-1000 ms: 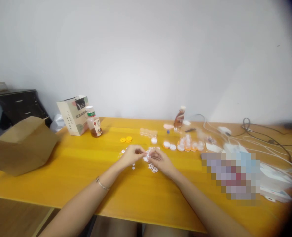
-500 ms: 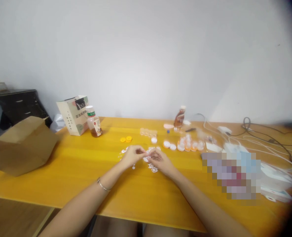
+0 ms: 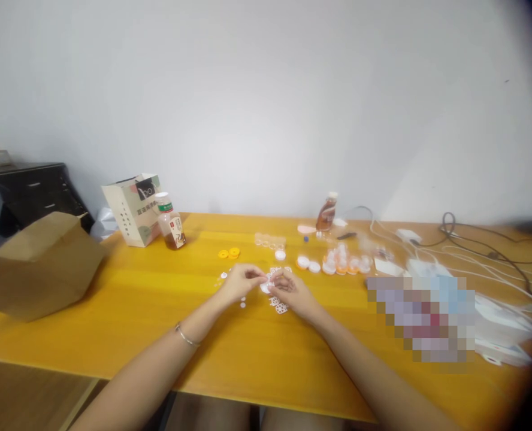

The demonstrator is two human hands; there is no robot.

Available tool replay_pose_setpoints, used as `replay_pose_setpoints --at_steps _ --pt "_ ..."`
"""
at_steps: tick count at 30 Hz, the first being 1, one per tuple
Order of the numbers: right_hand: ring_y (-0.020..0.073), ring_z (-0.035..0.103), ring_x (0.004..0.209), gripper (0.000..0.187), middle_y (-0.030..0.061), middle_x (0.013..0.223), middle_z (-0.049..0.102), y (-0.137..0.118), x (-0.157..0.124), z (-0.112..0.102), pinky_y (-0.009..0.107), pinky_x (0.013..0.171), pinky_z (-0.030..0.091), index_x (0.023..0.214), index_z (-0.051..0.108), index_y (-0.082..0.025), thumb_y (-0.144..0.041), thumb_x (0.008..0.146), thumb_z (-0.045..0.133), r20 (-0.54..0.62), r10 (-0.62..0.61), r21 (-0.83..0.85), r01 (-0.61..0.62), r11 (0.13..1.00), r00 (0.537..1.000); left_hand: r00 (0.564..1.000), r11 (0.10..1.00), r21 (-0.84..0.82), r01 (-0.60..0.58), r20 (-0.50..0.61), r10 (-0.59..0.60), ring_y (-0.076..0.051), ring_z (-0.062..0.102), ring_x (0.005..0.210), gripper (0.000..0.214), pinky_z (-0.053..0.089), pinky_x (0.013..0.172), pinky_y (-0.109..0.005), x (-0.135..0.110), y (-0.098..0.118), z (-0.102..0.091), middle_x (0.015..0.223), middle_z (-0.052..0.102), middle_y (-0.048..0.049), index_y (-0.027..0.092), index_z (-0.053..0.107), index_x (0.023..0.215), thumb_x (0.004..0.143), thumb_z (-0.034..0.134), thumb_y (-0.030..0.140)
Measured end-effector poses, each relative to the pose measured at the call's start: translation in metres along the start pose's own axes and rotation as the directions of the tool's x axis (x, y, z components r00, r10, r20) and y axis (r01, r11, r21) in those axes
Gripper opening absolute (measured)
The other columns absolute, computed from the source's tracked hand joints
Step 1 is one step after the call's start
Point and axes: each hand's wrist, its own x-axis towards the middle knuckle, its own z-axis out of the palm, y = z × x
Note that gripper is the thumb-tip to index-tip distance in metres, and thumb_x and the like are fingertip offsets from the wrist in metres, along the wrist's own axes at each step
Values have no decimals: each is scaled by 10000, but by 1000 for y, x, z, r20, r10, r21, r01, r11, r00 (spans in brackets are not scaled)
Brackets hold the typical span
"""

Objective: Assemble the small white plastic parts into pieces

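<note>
My left hand (image 3: 244, 282) and my right hand (image 3: 292, 291) meet fingertip to fingertip above the middle of the table. Between their pinched fingers is a small white disc (image 3: 265, 288), partly covered by the fingers and too blurred for detail. White openwork pieces (image 3: 280, 307) lie under and beside my right hand. Small white round bits (image 3: 223, 275) are scattered to the left of my left hand. Beyond the hands lie two yellow discs (image 3: 233, 252), a white disc (image 3: 280, 255) and a row of clear round pieces (image 3: 269, 241).
Orange and white capped pieces (image 3: 341, 262) cluster at the right, near a brown drink bottle (image 3: 327, 212). Cables (image 3: 495, 254) and a pixelated patch cover the far right. At the left stand a paper bag (image 3: 41, 263), a printed carton (image 3: 133, 209) and a bottle (image 3: 171, 221).
Both hands stay almost where they were, fingertips together. The white disc between them shows about the same, with only a slight shift of the view.
</note>
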Motion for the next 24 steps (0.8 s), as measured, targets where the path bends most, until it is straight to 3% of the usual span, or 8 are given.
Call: replay_pose_setpoints --at_steps 14,24 --pt "139 590 675 225 -7 697 624 -2 0 1 286 654 456 724 517 -199 -328 612 664 4 -5 5 5 1000 1000 999 999 20 38 -37 -37 -131 593 622 221 475 565 -222 1 -5 2 728 650 -46 120 617 761 646 624 308" --pt "147 594 700 202 12 731 633 1 0 0 308 693 460 706 587 -179 -345 617 660 13 -22 12 22 1000 1000 998 999 -7 53 33 -52 -179 613 749 251 483 679 -267 0 -3 -1 802 674 -75 118 663 813 655 624 308"
